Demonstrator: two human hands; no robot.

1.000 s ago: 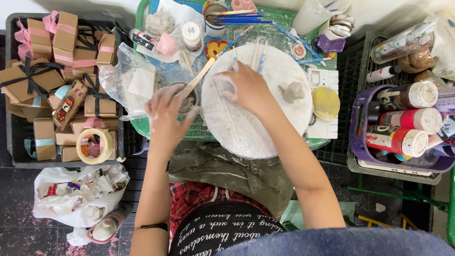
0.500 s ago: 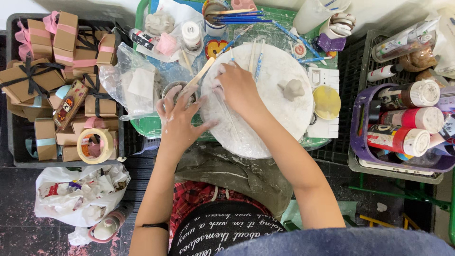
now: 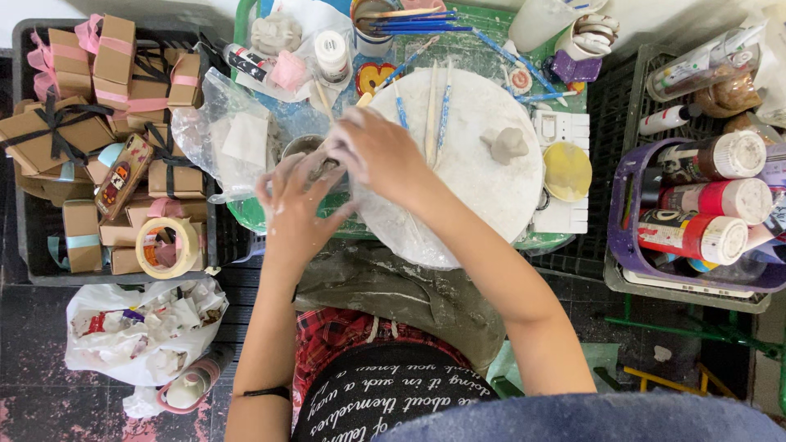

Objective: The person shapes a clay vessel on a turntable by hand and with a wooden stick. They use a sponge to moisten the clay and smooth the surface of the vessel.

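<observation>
My left hand (image 3: 295,205) hovers with fingers spread beside a small metal cup (image 3: 304,147), at the left edge of a round white board (image 3: 475,188). Blurred by motion, my right hand (image 3: 381,155) lies over that same edge, close to the left hand, its fingers curled downward; what it holds, if anything, is hidden. A wooden stick (image 3: 362,100) pokes out from behind it. A small grey clay figure (image 3: 506,143) stands on the board to the right. Thin blue-tipped tools (image 3: 434,106) lie across the board's far side.
A dark crate of brown ribbon-tied boxes (image 3: 82,139) and a tape roll (image 3: 168,245) sit at left, above a white bag of paper scraps (image 3: 139,327). A purple basket of paint bottles (image 3: 696,213) is at right. A yellow lid (image 3: 566,170), a brush cup (image 3: 385,24) and a grey lap cloth (image 3: 401,290) are nearby.
My right hand has slid left from the middle of the board to its left edge. My left hand stayed by the metal cup, so the two hands are now closer together.
</observation>
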